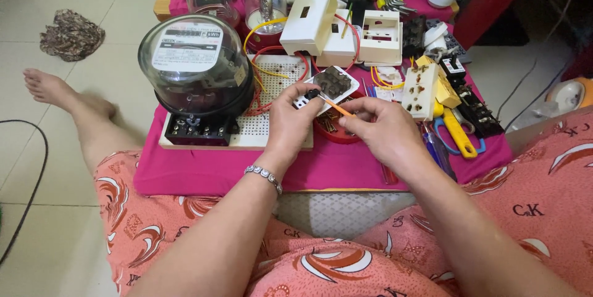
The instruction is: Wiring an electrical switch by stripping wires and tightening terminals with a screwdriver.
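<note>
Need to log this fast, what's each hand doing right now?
Left hand: closed, fingers holding the small white plastic switch module with dark back.
Right hand: closed, fingers pinching the thin orange wire against that module.

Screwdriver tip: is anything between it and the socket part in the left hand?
Nothing visible. The orange screwdriver in the right hand runs straight to the white socket part held by the left hand, its tip already at the part.
</note>
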